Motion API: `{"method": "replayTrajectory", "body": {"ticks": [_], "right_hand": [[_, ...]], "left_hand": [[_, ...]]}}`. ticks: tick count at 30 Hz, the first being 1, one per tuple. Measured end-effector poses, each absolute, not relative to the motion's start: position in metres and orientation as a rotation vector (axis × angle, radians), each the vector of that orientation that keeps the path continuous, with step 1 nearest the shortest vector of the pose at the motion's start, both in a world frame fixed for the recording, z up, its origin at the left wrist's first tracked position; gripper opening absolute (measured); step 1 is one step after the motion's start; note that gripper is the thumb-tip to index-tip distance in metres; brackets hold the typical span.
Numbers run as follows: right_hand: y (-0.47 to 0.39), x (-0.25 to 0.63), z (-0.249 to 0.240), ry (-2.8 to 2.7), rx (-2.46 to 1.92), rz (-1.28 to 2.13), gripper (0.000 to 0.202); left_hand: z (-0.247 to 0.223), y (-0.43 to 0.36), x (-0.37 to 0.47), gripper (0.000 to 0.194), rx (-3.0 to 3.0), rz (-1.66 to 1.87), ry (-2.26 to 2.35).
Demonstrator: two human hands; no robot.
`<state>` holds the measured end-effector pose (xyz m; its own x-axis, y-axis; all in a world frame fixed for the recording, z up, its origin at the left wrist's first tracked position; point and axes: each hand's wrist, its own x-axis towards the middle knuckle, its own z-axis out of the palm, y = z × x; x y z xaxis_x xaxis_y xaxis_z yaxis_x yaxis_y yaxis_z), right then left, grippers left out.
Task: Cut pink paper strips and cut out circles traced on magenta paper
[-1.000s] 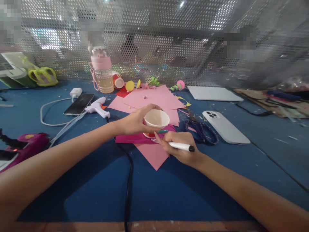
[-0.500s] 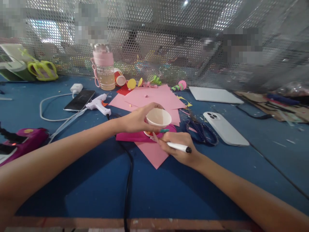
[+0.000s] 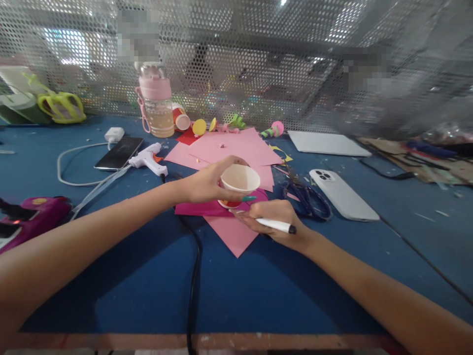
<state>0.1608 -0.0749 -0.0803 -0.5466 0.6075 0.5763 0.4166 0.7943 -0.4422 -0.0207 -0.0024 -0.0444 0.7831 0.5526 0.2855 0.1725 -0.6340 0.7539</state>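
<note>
Cup [image 3: 240, 178]: upright on magenta paper [image 3: 192, 208]
Left hand [image 3: 212, 183]: closed around cup
Right hand [image 3: 277, 219]: grips white marker [image 3: 276, 225] beside cup base

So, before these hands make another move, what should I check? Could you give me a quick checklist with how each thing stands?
1. Paper cup gripped by the left hand: ok, fingers around its side.
2. Marker held in the right hand: ok.
3. Marker tip touching the magenta paper: cannot tell, the fingers obscure it.
4. Scissors well away from the right hand: not ok, the handles lie close beside it.
5. Glue gun cool: cannot tell, heat doesn't show.
6. Water bottle upright: ok.
</note>
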Motion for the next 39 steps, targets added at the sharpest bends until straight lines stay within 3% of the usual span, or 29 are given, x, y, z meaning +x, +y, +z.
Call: {"method": "replayTrajectory", "body": {"ticks": [39], "right_hand": [[-0.049, 0.188, -0.083, -1.519, -0.999, 1.289, 0.037]], "left_hand": [[-0.042, -0.005, -0.020, 0.055, 2.208, 0.652, 0.626]]}}
